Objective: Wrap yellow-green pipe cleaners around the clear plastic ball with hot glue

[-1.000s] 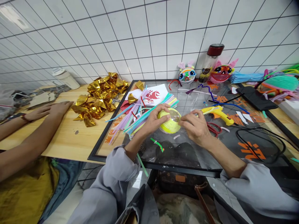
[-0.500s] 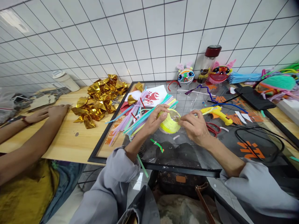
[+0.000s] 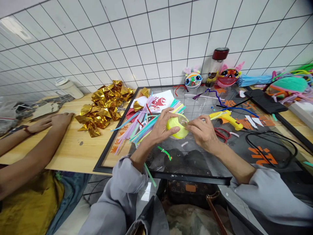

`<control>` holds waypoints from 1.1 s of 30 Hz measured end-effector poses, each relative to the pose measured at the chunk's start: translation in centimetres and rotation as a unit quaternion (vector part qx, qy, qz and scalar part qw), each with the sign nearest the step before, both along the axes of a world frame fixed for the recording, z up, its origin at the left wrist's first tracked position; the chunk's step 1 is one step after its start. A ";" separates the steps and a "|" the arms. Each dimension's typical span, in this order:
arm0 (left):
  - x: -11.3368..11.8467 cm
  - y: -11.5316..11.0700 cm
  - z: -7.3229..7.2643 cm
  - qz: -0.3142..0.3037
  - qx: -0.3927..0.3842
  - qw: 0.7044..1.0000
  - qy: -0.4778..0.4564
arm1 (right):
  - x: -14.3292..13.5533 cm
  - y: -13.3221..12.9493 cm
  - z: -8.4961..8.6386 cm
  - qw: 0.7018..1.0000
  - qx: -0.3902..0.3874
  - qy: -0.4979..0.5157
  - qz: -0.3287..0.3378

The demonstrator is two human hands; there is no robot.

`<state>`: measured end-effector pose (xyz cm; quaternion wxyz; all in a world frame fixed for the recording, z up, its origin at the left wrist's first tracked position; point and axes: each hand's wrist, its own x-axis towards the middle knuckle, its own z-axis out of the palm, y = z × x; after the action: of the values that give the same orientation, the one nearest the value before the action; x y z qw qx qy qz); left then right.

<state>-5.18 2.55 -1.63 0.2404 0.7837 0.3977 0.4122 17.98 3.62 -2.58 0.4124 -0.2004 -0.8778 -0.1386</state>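
Note:
Over the dark glass mat, my left hand [image 3: 162,127] is closed around the left side of a clear round ball [image 3: 182,120] covered with wound yellow pipe cleaner [image 3: 176,126]. Its thumb lies across the front and its fingers over the top. At the ball's right edge, my right hand [image 3: 204,133] pinches with thumb and fingertips. A thin pale yellow strand, seemingly the pipe cleaner's tail, runs from behind this hand towards a yellow glue gun [image 3: 231,120]. What lies exactly between the right fingertips is mostly hidden.
Pastel pipe cleaners [image 3: 146,129] lie to the left, beside crumpled gold foil [image 3: 105,109]. Another person's hands [image 3: 60,122] rest on the wood table. Behind stand two decorated balls [image 3: 193,80] and a bottle [image 3: 216,67]. Red scissors [image 3: 222,134], a black cable [image 3: 271,133] and a phone [image 3: 265,101] lie right.
My left thumb has slid from the ball's upper edge down across its front. The right hand stays pinched at the ball's right edge, nearly unmoved.

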 end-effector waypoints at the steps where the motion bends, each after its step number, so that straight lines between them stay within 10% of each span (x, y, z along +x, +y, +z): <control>1: 0.0 0.0 0.1 0.001 -0.004 1.000 0.001 | -0.1 0.0 0.0 1.000 0.000 0.000 0.000; 33: 0.7 0.2 -0.4 0.008 -0.075 0.991 -0.109 | -1.0 -1.0 0.2 0.999 0.038 -0.006 -0.009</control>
<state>-4.47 2.70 -1.98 0.3369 0.7104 0.4051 0.4666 16.93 2.65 -2.35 0.4133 -0.1915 -0.8726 -0.1765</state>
